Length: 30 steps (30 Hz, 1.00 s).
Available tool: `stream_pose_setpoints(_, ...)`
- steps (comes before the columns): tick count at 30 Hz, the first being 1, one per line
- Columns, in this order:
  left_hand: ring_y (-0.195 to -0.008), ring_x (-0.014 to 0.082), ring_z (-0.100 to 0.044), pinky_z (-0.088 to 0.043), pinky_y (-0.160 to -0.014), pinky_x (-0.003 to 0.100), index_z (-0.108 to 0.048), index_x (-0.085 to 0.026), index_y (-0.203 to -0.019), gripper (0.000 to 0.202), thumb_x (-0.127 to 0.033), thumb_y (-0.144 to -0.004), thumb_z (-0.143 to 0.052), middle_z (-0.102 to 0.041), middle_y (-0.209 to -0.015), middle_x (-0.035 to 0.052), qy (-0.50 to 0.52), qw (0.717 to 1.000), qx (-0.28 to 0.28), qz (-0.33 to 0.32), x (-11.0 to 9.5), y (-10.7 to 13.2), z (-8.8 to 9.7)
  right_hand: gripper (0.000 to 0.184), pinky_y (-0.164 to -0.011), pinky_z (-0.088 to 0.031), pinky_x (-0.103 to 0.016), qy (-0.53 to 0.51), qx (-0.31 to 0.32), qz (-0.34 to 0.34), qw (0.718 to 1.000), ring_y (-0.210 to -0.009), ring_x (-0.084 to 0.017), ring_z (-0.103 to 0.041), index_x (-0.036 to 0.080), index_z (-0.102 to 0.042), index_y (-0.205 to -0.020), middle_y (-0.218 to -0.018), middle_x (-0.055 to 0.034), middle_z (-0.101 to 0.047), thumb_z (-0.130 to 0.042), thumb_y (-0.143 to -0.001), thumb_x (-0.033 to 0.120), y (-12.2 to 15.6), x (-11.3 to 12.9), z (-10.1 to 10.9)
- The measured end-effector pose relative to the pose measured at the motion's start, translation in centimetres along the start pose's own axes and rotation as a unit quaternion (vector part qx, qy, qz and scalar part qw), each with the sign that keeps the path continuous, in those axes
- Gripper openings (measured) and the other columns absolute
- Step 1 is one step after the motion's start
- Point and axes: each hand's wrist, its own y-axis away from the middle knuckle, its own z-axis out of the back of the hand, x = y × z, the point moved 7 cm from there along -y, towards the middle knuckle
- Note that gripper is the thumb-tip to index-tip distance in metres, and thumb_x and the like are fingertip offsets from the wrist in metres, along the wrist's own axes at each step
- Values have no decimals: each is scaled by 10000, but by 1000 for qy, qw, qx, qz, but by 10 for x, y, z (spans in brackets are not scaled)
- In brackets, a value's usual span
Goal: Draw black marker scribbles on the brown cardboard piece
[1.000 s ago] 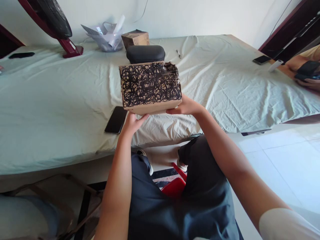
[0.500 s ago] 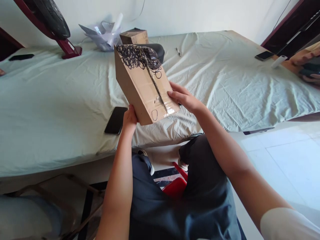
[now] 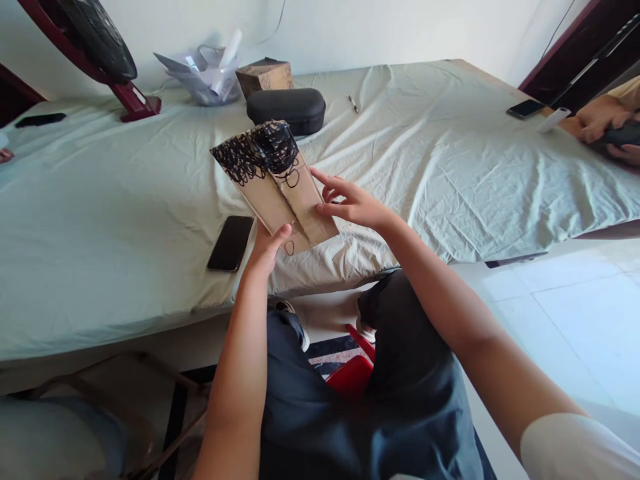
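A brown cardboard box [image 3: 302,202] with black scribbles along its top end and a taped seam down the middle is held up, tilted, over the near part of the table. My left hand [image 3: 269,247] grips its lower left edge, thumb on the drawn face and fingers hidden behind. At the right edge, my right hand [image 3: 350,200] holds the box lightly between thumb and fingers. Just left of my left hand lies a black smartphone [image 3: 231,244]. Behind the box sits a black zip case [image 3: 287,111].
Farther back on the cloth-covered table [image 3: 125,220] stand another cardboard box [image 3: 267,77], a clear plastic basket [image 3: 210,77], and a maroon fan [image 3: 135,100]. A pen [image 3: 353,103] lies near the middle. At right are another phone [image 3: 526,109] and another person's hands [image 3: 600,120] holding something dark.
The box has moved down and left and turned, so its left side is hidden. My left thumb has come onto its front, and my right fingers have spread. The black case is now uncovered.
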Motion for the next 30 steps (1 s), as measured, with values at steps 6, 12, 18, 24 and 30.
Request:
stream_pose_setpoints(6, -1542, 385, -699, -568, -1318, 559, -800, -304, -1343, 849, -717, -644, -1050, -849, -1388, 118, 62, 993, -95, 19, -13, 3, 8, 935, -1036, -691, -557, -61, 19, -2, 998, -1040, -289, -705, 259, -535, -1809, -1186, -78, -762, -722, -1009, 705, 0, -9, -7)
stream_pose_setpoints(12, -1589, 365, -668, -540, -1344, 497, -813, -312, -1359, 745, -683, -740, -998, -839, -1450, 103, 56, 992, -108, -33, -29, 3, 14, 1295, -1447, -303, -748, 19, -98, -57, 993, -1713, -481, -396, 247, -416, -1849, -1783, -215, -506, -977, -768, 687, -3, -27, 3)
stream_pose_setpoints(18, -1638, 342, -632, -550, -1338, 472, -800, -353, -1384, 632, -714, -871, -880, -814, -1494, 85, 60, 991, -94, -78, -38, 3, 12, 1421, -1477, -382, -608, -198, -16, -83, 977, -1703, -443, -493, 262, -445, -1771, -1817, -165, -552, -1050, -601, 796, -8, -9, -17)
stream_pose_setpoints(24, -1652, 408, -582, -416, -1429, 544, -812, -278, -1366, 701, -692, -816, -944, -724, -1607, 167, -121, 975, -150, -109, -33, -5, 32, 1116, -1442, -419, -678, -118, -62, -41, 990, -1691, -464, -484, 239, -595, -1591, -1735, -183, -617, -1028, -668, 692, -10, -18, -5)
stream_pose_setpoints(30, -1677, 379, -566, -480, -1388, 534, -807, -353, -1362, 901, -1014, -751, -778, -793, -1502, 118, -43, 990, -112, -75, -27, 0, 18, 1190, -1439, -400, -709, -58, -37, -18, 997, -1782, -496, -328, 270, -520, -1639, -1776, -196, -563, -1036, -654, 692, -18, -26, -9)
